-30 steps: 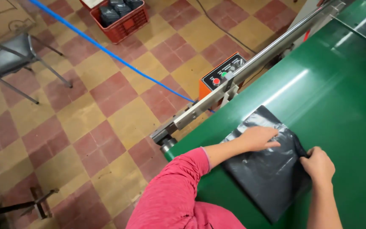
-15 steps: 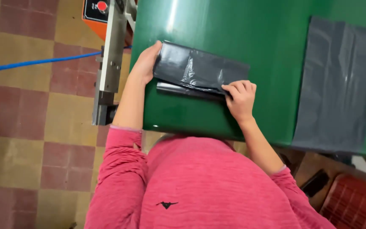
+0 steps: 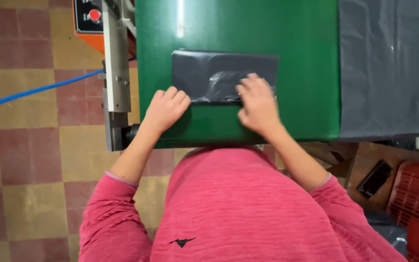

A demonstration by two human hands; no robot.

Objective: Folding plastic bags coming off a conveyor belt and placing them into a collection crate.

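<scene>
A folded dark bag (image 3: pixel 219 75) lies flat on the green belt (image 3: pixel 297 43); the right hand (image 3: pixel 258 104) presses palm-down on its near right corner, fingers spread; the left hand (image 3: pixel 166 107) rests loosely curled just beside its near left corner; a grey sheet (image 3: pixel 381 68) lies further right on the belt; an orange control box (image 3: pixel 89 22) sits at the left, above a checked floor (image 3: pixel 30 160).

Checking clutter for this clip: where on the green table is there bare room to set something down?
Bare green table lies between the folded dark grey plastic bag and the flat grey plastic sheet, and above the bag. The near edge is crowded by the left hand and right hand.
</scene>
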